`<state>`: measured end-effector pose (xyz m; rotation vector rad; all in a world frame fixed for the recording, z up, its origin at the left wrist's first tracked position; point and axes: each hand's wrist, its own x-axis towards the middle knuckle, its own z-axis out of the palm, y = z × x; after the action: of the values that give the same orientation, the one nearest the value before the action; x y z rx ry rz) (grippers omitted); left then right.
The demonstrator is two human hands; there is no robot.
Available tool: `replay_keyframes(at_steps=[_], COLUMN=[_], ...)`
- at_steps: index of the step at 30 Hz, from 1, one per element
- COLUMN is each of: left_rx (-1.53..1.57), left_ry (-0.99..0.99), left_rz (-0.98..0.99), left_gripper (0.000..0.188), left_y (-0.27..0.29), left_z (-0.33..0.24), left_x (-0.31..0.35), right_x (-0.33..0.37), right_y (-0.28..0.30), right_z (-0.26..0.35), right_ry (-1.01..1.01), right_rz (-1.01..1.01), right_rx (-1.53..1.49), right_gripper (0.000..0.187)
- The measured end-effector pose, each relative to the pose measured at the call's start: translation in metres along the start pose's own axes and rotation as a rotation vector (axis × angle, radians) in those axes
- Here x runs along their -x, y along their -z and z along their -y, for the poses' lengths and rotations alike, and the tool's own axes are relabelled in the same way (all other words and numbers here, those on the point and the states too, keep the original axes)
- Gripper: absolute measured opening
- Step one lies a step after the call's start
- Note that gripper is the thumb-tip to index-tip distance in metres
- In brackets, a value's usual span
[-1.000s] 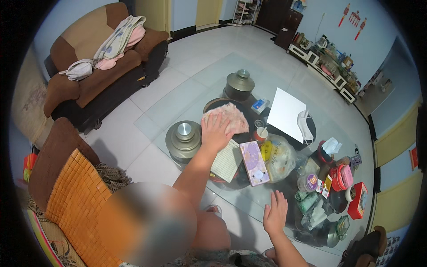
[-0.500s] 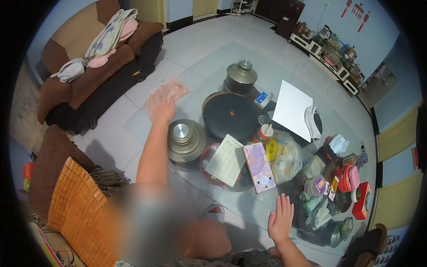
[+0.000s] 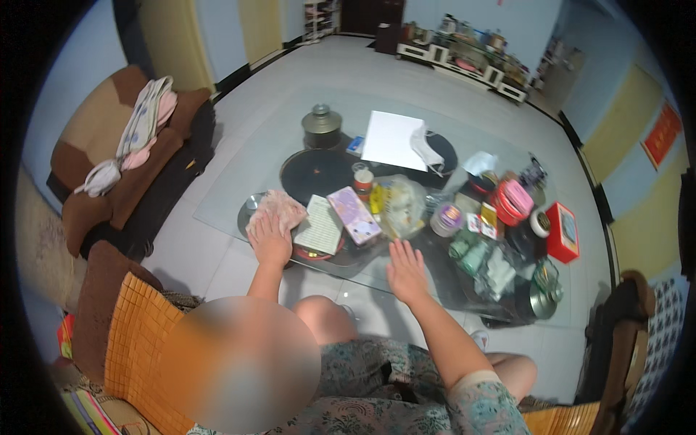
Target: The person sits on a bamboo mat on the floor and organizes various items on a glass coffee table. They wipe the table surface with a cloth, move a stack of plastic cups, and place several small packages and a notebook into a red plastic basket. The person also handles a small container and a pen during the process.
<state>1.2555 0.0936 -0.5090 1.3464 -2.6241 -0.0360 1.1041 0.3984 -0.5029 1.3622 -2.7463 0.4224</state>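
Observation:
My left hand point(image 3: 270, 238) presses on a crumpled pink cloth point(image 3: 281, 205) at the table's near left. Its fingers lie over the cloth, which partly covers a metal pot-shaped leg point(image 3: 251, 203) seen through the glass. My right hand point(image 3: 407, 273) is open, palm down with fingers stretched, at the near edge of the glass table point(image 3: 250, 156). It holds nothing. Between the hands lie a sheet of squared paper point(image 3: 320, 226) and a purple box point(image 3: 354, 215). A clear plastic bag point(image 3: 403, 209) with something yellow beside it is just beyond my right fingertips.
White paper point(image 3: 390, 138) with a face mask point(image 3: 424, 147) lies farther back. Jars, green plastic bags point(image 3: 471, 250), a red container with a pink lid point(image 3: 513, 199) and a red box point(image 3: 562, 232) crowd the right side. A brown sofa point(image 3: 138, 170) stands left.
My left hand has come back toward me from the far left with the pink cloth. My right hand has moved forward to the table edge. The view has tilted up.

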Motion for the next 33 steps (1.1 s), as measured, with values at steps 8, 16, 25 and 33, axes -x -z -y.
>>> replay_keyframes(at_steps=[8,16,25,33], left_rx=[-0.160,0.542,0.548,0.328], left_ry=[-0.153,-0.574,-0.302,0.149], left_rz=[0.297,0.333,-0.186,0.072], left_gripper=[0.057,0.062,0.067,0.113], left_y=[0.040,0.062,0.037,0.014], left_z=[-0.069,-0.210,-0.231,-0.226], left_x=[0.072,0.139,0.092,0.033], right_x=[0.070,0.111,0.138,0.126], right_y=[0.026,0.050,0.061,0.053], right_z=[-0.018,-0.054,-0.117,-0.113], right_ry=[0.024,-0.143,-0.247,-0.257], right_rz=[0.128,0.027,-0.203,-0.284], right_rx=[-0.078,-0.374,-0.236,-0.357], right_gripper=[0.061,0.075,0.078,0.076])
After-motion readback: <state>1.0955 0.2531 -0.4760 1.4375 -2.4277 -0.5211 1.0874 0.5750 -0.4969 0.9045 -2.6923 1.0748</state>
